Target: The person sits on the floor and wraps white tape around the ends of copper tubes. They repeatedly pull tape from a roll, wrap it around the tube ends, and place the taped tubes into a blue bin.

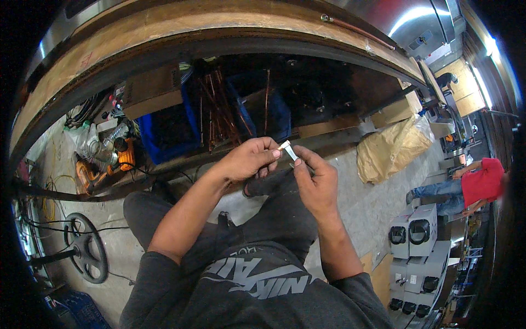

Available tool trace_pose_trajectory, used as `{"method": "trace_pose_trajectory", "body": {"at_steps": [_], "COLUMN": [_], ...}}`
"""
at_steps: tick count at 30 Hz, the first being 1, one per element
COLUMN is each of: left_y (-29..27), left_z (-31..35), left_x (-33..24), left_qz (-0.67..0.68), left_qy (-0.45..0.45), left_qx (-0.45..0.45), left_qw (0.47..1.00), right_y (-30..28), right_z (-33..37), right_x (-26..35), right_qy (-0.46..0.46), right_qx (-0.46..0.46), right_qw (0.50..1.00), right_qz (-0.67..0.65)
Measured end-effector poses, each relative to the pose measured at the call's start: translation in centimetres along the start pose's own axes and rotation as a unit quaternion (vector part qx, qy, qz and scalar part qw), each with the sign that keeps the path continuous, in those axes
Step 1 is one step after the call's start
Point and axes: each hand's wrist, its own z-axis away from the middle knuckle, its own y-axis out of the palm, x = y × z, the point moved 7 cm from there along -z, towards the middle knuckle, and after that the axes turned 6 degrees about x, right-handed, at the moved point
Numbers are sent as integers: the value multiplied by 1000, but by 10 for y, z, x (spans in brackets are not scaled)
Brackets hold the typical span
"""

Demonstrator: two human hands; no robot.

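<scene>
My left hand (253, 159) pinches a small brass-coloured fitting (284, 145) between thumb and fingers, in front of the workbench's lower shelf. From the fitting's end a short white strip of tape (292, 152) runs across to my right hand (315, 178). The thumb and forefinger of that hand are closed on the strip's other end. Both hands are close together above my lap, and the fingers partly hide the fitting.
A wooden workbench (219, 23) with a copper tube (356, 30) spans the front. Beneath it are blue bins (164, 134), copper tubes (219, 109) and an orange power tool (87, 175). A brown paper sack (392, 151) lies right, near a person in red (482, 183). Left stands a steering wheel (85, 249).
</scene>
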Motion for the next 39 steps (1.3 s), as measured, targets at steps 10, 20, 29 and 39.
{"method": "trace_pose_trajectory", "body": {"at_steps": [10,20,29,39], "left_y": [-6,-1,2,1], "left_z": [-9,1,5,1], "left_x": [5,1,-11,0], "left_qz": [-76,96,-23,83], "left_qy": [72,-10,23,-9], "left_qx": [-79,36,-8,19], "left_qw": [991,995,999,996], "right_y": [1,1,7,5], "right_z": [2,1,0,2], "right_x": [-13,-10,-6,-15], "right_qy": [54,30,22,64], "right_qx": [-19,0,23,29], "right_qw": [998,999,999,997], "right_qz": [-25,12,-4,-25]}}
